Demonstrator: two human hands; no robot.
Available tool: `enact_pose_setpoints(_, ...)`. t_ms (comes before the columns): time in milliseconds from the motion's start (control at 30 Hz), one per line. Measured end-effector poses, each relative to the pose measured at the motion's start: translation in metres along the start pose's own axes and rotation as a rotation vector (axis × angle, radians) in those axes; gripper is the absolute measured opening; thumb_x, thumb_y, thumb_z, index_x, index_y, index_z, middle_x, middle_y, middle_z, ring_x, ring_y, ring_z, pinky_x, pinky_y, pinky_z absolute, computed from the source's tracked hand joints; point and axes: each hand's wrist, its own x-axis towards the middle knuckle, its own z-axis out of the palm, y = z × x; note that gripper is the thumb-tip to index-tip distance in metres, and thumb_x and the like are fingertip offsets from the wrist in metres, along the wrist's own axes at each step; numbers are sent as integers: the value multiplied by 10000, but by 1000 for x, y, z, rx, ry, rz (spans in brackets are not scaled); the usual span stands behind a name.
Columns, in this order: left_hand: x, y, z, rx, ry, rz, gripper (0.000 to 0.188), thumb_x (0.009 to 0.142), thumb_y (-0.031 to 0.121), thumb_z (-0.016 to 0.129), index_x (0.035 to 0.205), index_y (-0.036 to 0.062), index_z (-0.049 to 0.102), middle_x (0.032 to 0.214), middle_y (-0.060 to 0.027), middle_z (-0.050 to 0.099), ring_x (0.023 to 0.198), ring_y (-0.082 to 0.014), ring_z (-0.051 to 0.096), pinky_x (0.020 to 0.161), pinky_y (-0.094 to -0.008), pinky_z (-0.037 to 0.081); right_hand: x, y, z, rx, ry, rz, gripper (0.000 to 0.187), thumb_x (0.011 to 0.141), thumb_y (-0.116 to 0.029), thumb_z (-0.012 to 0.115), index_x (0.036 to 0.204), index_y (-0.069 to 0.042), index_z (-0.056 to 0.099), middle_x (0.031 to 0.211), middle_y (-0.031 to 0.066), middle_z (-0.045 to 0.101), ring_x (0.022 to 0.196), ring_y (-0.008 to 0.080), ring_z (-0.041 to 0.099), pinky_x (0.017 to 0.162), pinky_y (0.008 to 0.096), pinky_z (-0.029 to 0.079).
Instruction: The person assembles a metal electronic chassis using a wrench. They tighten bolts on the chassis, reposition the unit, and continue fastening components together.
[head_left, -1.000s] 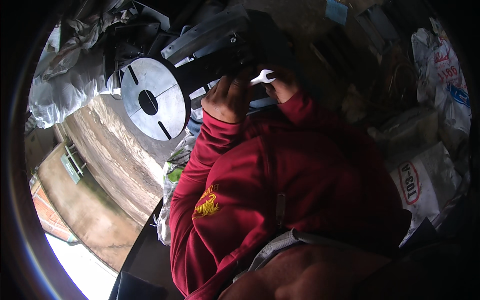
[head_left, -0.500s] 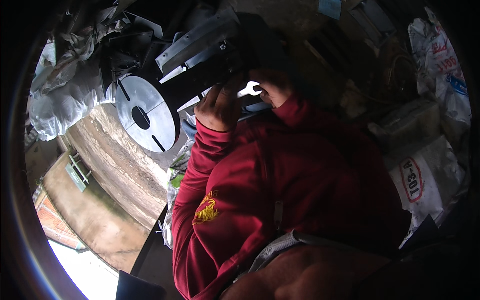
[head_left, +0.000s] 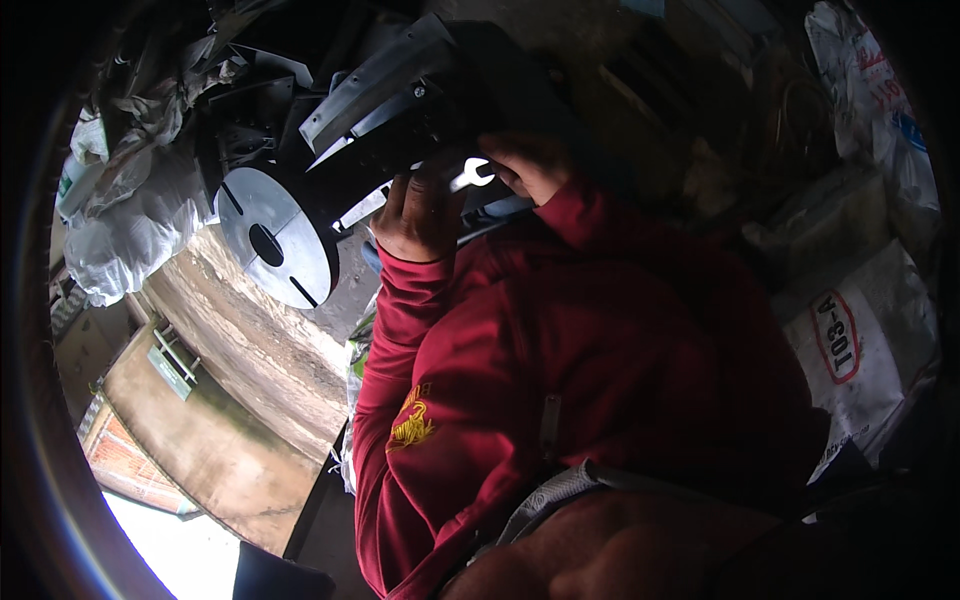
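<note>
**Wrench sits between two bent hands beside dark metalwork**

At far left hangs a clear plastic bag [head_left: 135, 235]; its loose folds could snag on the neighbouring metal if that were shifted. Next comes the slotted metal disc [head_left: 292, 250], tilted, its rim exposed; a sleeve brushing that rim might catch.

The dark metal assembly [head_left: 378, 84] stands right of the disc and above the hands, with pale flanges whose edges could scrape knuckles if the wrench slipped. The left hand [head_left: 415, 212] has its fingers bent downward, back of the hand toward the camera; whether they pinch the shank cannot be told.

The wrench [head_left: 464, 180] lies between the two hands, just right of the left fingers. Poor light there could cause a badly seated grip, and a rounded fastener would be the likely cost. Its forked head points right and slightly upward, gap toward the right hand; the long axis runs from lower left to upper right, nearer level than upright, the far end hidden behind the left fingers.

The right hand [head_left: 535, 165] reaches in with fingers bent close by the forked head; contact cannot be told.
</note>
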Motion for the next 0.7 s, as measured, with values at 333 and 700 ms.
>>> enact_pose_setpoints(333, 1, -2, 5, 37, -46, 39, 371, 710, 104, 720, 1071, 173, 670, 833, -35, 666, 650, -219, 666, 516, -322, 517, -5, -11, 6, -89, 53, -381, 151, 910, -124, 582, 1016, -56, 665, 718, 22, 571, 559, 44, 490, 463, 196, 348)
enact_pose_setpoints(700, 2, 3, 5, -17, 70, -86, 275, 731, 143, 732, 999, 171, 677, 800, -29, 653, 601, -226, 651, 493, -334, 501, -8, -35, 10, 202, 54, 8, 227, 932, -264, 589, 965, -47, 648, 638, -3, 509, 443, 22, 352, 409, 200, 225)
